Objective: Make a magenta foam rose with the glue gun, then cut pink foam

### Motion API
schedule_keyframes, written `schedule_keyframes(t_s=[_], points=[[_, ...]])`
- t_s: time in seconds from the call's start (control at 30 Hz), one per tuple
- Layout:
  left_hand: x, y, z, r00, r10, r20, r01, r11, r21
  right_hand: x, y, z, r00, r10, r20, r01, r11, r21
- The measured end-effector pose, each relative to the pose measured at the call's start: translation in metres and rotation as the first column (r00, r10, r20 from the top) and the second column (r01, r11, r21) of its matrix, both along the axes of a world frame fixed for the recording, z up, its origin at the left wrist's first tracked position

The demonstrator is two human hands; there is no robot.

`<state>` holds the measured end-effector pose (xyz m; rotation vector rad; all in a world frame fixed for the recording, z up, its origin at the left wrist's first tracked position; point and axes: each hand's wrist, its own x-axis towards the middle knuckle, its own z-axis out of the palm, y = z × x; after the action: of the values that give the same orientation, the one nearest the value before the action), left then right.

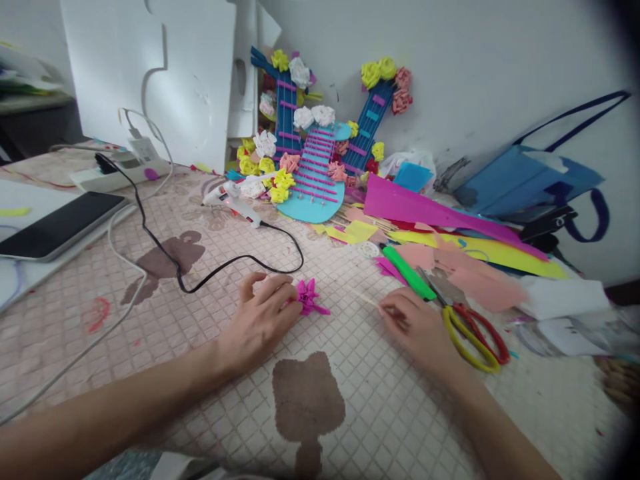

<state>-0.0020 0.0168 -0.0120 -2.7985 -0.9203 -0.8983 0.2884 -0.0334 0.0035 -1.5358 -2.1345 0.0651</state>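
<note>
My left hand (260,313) rests on the patterned table cover (200,347), its fingertips pinched on a small magenta foam flower (307,297). A little to the right, my right hand (417,327) is closed on a thin wooden stick (367,299) that points toward the flower. Red and yellow scissors (467,327) lie just right of that hand, and a green marker (409,273) lies above it.
A white glue gun (235,199) with a black cord (200,267) lies behind. Foam flower models (310,153) stand at the wall. Coloured foam sheets (450,233) pile at the right, beside a blue bag (530,180). A phone (55,227) and power strip (120,170) sit at the left.
</note>
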Motion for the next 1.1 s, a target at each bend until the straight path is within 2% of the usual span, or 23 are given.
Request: schedule_keyframes(t_s=[0.07,0.13,0.23,0.3,0.37,0.47,0.63,0.73,0.83,0.9,0.97,1.03,1.1], points=[[-0.001,0.0,0.001,1.0,-0.01,-0.015,0.01,1.0,0.008,0.01,0.015,-0.006,0.992,-0.123,0.021,0.121,0.991,0.061],[-0.003,0.0,0.003,0.999,-0.025,-0.036,0.027,0.999,0.044,0.017,0.035,-0.011,0.979,-0.183,0.088,0.173,0.979,0.104],[-0.005,0.0,0.007,0.997,-0.053,-0.061,0.058,0.994,0.096,0.017,0.067,-0.014,0.958,-0.219,0.184,0.186,0.966,0.179],[-0.004,0.0,0.008,0.995,-0.066,-0.071,0.074,0.991,0.111,0.005,0.089,-0.01,0.97,-0.178,0.167,0.141,0.967,0.212],[-0.004,0.001,0.008,0.996,-0.069,-0.062,0.077,0.989,0.128,-0.02,0.111,-0.002,0.995,-0.056,0.082,0.04,0.982,0.184],[-0.003,0.002,0.007,0.997,-0.065,-0.051,0.072,0.986,0.151,-0.075,0.151,0.009,0.99,0.131,-0.057,-0.128,0.99,0.06],[-0.004,0.002,0.005,0.998,-0.043,-0.046,0.049,0.988,0.148,-0.172,0.228,0.018,0.959,0.272,-0.079,-0.276,0.961,-0.036],[-0.005,0.003,0.005,0.998,-0.036,-0.055,0.044,0.988,0.15,-0.211,0.257,0.017,0.947,0.307,-0.093,-0.316,0.94,-0.125],[-0.005,0.003,0.004,0.997,-0.036,-0.062,0.045,0.989,0.141,-0.227,0.266,0.019,0.951,0.288,-0.116,-0.305,0.932,-0.194],[-0.006,0.004,0.003,0.998,-0.038,-0.054,0.045,0.99,0.132,-0.223,0.261,0.024,0.958,0.25,-0.137,-0.274,0.94,-0.202],[-0.006,0.004,0.002,0.998,-0.039,-0.047,0.045,0.992,0.121,-0.204,0.247,0.033,0.963,0.211,-0.169,-0.24,0.955,-0.174],[-0.006,0.004,0.002,0.998,-0.04,-0.044,0.045,0.993,0.111,-0.173,0.225,0.043,0.961,0.178,-0.214,-0.208,0.969,-0.13],[-0.007,0.005,0.002,0.997,-0.052,-0.052,0.057,0.993,0.102,-0.135,0.194,0.053,0.923,0.169,-0.345,-0.187,0.982,-0.017]])
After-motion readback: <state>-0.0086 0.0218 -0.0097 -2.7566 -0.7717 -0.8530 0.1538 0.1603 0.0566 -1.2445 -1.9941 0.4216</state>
